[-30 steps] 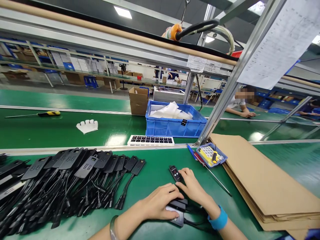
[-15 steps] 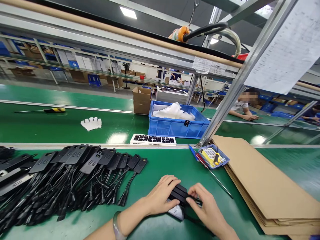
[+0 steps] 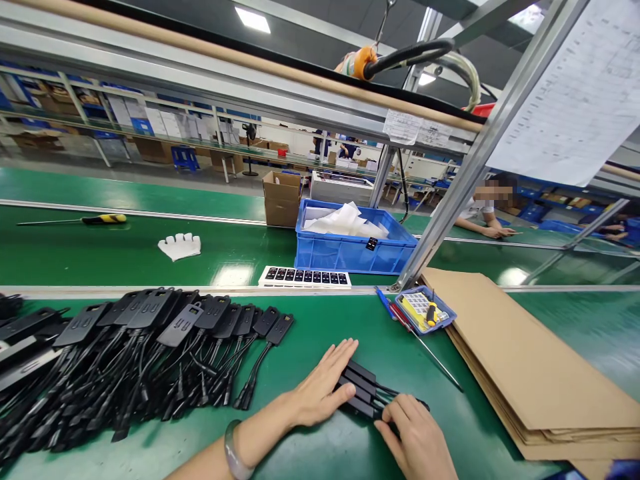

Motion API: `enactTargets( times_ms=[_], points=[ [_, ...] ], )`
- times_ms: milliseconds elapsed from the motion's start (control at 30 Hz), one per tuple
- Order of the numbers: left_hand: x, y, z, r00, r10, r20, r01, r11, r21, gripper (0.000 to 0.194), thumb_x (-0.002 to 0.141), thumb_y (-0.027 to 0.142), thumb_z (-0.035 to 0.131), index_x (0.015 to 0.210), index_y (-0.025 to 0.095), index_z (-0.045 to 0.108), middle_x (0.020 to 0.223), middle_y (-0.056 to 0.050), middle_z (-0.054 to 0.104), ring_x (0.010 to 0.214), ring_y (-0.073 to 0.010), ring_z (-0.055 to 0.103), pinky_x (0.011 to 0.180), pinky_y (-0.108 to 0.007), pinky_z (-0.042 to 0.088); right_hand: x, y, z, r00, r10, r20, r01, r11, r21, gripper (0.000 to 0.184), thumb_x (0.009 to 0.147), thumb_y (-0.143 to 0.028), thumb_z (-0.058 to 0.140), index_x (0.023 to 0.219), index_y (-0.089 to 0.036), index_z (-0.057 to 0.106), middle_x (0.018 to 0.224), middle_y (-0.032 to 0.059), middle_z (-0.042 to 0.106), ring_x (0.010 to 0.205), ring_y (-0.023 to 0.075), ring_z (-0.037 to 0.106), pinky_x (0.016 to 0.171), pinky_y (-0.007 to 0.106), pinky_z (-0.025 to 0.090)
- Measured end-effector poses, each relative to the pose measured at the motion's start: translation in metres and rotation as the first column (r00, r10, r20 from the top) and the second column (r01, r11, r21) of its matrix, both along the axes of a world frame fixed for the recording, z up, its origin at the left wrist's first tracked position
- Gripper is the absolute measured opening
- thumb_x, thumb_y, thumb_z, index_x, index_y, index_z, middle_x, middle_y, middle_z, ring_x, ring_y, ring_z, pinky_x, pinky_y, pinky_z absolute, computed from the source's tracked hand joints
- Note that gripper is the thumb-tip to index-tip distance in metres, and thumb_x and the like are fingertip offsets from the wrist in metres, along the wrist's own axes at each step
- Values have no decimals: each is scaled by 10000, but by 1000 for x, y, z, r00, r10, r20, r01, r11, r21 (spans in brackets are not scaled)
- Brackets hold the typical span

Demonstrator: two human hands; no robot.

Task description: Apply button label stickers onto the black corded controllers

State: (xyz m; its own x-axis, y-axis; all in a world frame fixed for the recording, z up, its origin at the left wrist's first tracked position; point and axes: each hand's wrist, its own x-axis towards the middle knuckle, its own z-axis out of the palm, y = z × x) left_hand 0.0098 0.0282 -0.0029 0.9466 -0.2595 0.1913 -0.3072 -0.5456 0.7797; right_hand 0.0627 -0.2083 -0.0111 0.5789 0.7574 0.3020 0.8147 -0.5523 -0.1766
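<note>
Several slim black boxes with cables [image 3: 361,390] lie side by side on the green bench in front of me. My left hand [image 3: 327,387] lies along their left ends, fingers stretched out, with the thumb across the top of the boxes. At their right ends, my right hand [image 3: 415,430] has its fingers pinched at a black cable by the nearest box; the fingertips partly hide the cable. Other cables run off to the right, above that hand. To the left lies a large pile of similar black boxes with cables [image 3: 150,347].
Cardboard sheets [image 3: 520,353] are stacked at right. A small blue tray [image 3: 445,323] holds a yellow-black tool, with a long screwdriver [image 3: 435,357] beside it. Beyond the ledge are a blue crate [image 3: 350,253], a white label strip [image 3: 305,278] and a white glove [image 3: 180,247]. A person sits far right.
My left fingers have straightened and slid toward the boxes' left ends. My right hand has moved nearer to me, onto the closest box's cable. The shiny grey surface beneath is out of sight.
</note>
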Motion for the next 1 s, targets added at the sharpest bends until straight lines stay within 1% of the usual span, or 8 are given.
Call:
enactTargets(
  times_ms=[100, 200, 267, 433, 533, 667, 767, 1000],
  points=[
    [-2, -5, -6, 996, 81, -35, -85, 983, -164, 745, 899, 643, 129, 1478, 210, -48, 1560, -57, -20, 1427, -230, -10, 1167, -473, 35, 1, 9, 3, 996, -29, -79, 30, 999, 15, 334, 792, -272, 620, 1100, -208, 508, 1137, 127, 565, 1030, 302, 565, 799, 399, 500],
    [-4, -14, -10, 995, 83, -55, -96, 952, -292, 775, 875, 669, 72, 1468, 205, -108, 1555, -52, -86, 1426, -228, -35, 1167, -465, 33, 2, 23, -5, 992, 4, -127, -6, 1000, -11, 922, 779, -327, 639, 1471, -186, 46, 1502, 177, 229, 1339, 352, 303, 1029, 489, 378],
    [-6, -18, -9, 999, 19, -33, -28, 953, -302, 845, 844, 715, 90, 1456, 188, -155, 1543, -59, -149, 1422, -244, -70, 1163, -474, 16, 1, 33, -15, 990, 46, -135, -49, 999, -22, 965, 829, -268, 573, 1468, -208, -148, 1531, 170, 160, 1366, 345, 255, 1070, 525, 317],
    [-7, -19, -4, 999, -47, 26, 53, 934, -353, 906, 797, 767, 86, 1456, 195, -160, 1529, -53, -208, 1421, -280, -56, 1157, -487, 56, -2, 41, -18, 937, 32, -348, 0, 996, 94, 812, 815, -217, 550, 1496, -219, 107, 1365, 157, 440, 1245, 331, 418, 1025, 532, 363],
    [-4, -14, -6, 997, 63, 49, -41, 931, -363, 848, 811, 745, 62, 1466, 239, -123, 1545, -32, -162, 1424, -275, -21, 1156, -483, 83, 4, 24, 3, 736, 80, -672, 123, 961, 249, 695, 835, -347, 541, 1461, -206, 274, 1380, 128, 446, 1290, 288, 382, 1080, 477, 310],
    [1, -6, -15, 976, 206, 69, -201, 977, -72, 755, 882, 658, 220, 1475, 278, -55, 1554, -41, -109, 1420, -290, -21, 1141, -515, 92, 18, -16, 37, 232, 340, -911, 586, 699, 410, 634, 832, -581, 441, 1290, -150, 522, 1268, 151, 570, 1154, 285, 539, 1040, 469, 354],
    [5, -1, -25, 963, 255, 91, -268, 943, 199, 685, 915, 548, 340, 1475, 318, 19, 1558, -41, -45, 1413, -314, 54, 1108, -536, 213, 26, -52, 57, 45, 578, -815, 746, 523, 412, 620, 840, -596, 330, 1150, -144, 620, 1205, 144, 622, 1019, 241, 622, 1013, 444, 385],
    [17, 5, -54, 941, 144, 305, -288, 815, 503, 740, 868, 526, 442, 1476, 293, 90, 1532, -64, 171, 1371, -320, 244, 1070, -559, 298, 29, -182, 90, 394, 322, -861, 841, 250, 479, 547, 867, -542, 301, 1072, -177, 653, 1067, 118, 686, 940, 251, 651, 895, 456, 487]
  ],
)
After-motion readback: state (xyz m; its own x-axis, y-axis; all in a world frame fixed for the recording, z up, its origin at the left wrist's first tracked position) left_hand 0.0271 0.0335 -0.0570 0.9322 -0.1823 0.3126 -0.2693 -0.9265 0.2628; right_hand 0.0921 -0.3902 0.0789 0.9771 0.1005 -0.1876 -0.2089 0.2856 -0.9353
